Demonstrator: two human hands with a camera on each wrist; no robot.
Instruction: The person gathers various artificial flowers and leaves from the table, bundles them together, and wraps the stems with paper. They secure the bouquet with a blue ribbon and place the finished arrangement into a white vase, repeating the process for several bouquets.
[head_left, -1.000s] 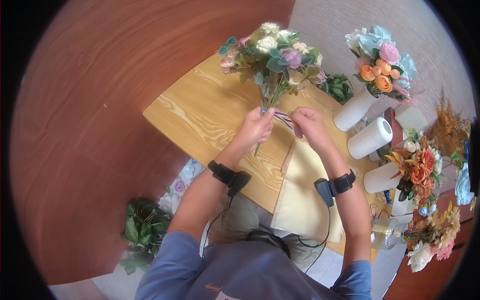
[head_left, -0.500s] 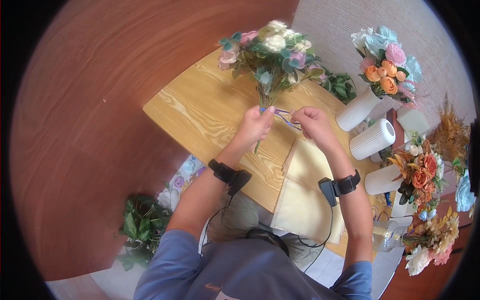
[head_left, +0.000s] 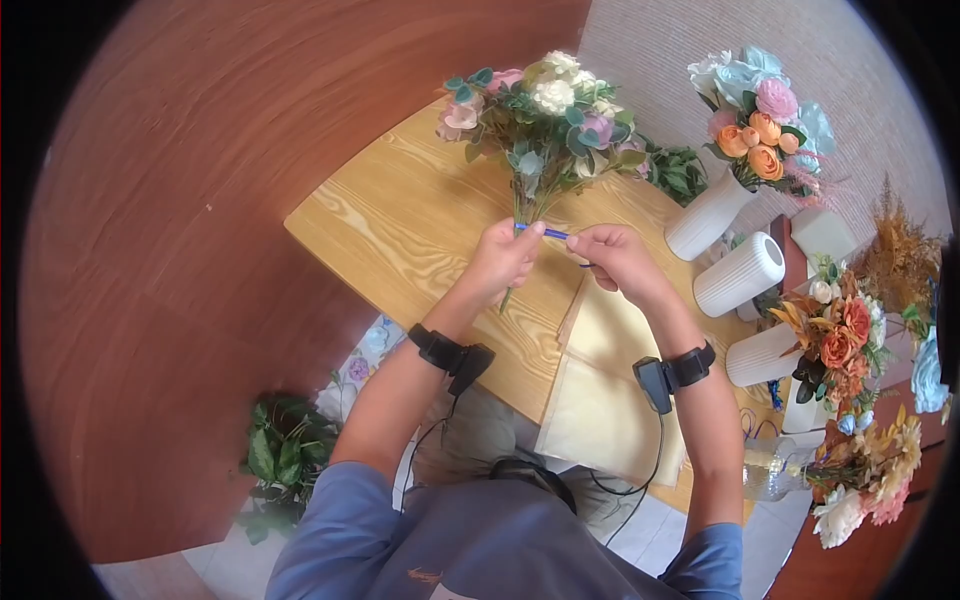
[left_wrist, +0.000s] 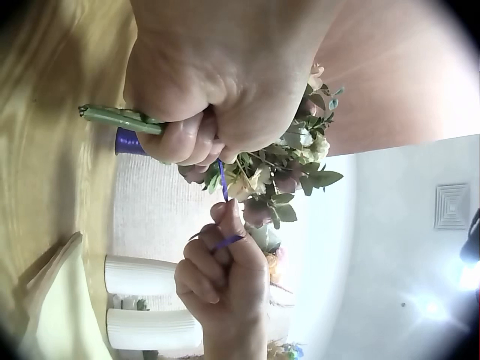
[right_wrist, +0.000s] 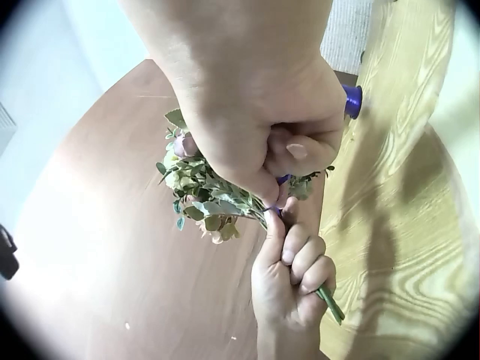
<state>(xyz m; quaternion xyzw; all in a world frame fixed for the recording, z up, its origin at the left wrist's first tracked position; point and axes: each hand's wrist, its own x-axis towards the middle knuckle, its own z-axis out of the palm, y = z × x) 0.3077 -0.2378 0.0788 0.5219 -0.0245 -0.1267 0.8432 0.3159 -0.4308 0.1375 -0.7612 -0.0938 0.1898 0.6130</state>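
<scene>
My left hand (head_left: 503, 262) grips the stems of a bouquet (head_left: 553, 97) of white, pink and lilac flowers, held upright above the wooden table. The green stem ends (left_wrist: 120, 118) stick out below the curled fingers in the left wrist view. A narrow blue-purple ribbon (head_left: 552, 234) runs from the stems, at the left thumb, across to my right hand (head_left: 618, 262). There the right thumb and finger pinch it, and it stretches straight between the hands. A loose end (left_wrist: 228, 242) shows by the right fingers in the left wrist view.
A purple ribbon spool (left_wrist: 130, 141) stands behind the left hand. Cream wrapping sheets (head_left: 605, 400) lie at the table's near side. On the right are a bare ribbed white vase (head_left: 735, 280), a flower-filled white vase (head_left: 705, 228) and a glass vase (head_left: 772, 470) lying sideways.
The ribbon hung in slack strands between the hands and is now straight. My right hand shifted out, then slightly back and down. The left hand kept its grip on the stems.
</scene>
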